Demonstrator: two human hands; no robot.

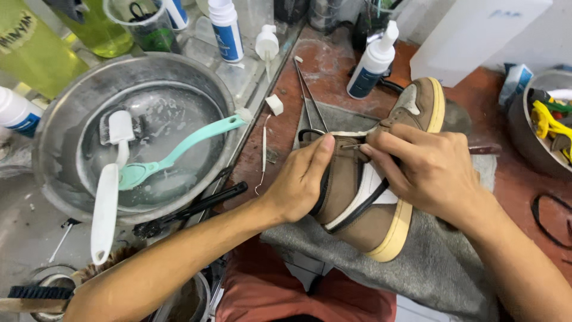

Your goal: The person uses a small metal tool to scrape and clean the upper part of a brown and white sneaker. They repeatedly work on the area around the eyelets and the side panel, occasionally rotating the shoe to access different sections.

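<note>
A brown and white sneaker (363,200) with a yellowed sole lies on its side on a grey cloth (438,268) over my lap. My left hand (301,179) grips the shoe's collar edge, thumb pressed near the top seam. My right hand (426,173) rests across the upper and pinches a thin metal needle-like tool (353,146) between thumb and forefinger at the seam, right beside my left thumb. A black trim line runs along the collar under both hands.
A metal basin (53,137) of soapy water at left holds a white brush (107,197) and a teal brush (179,152). Spray bottles (372,62) stand at the back. Tweezers (310,95) lie on the red table. A bowl with yellow items (545,128) is at right.
</note>
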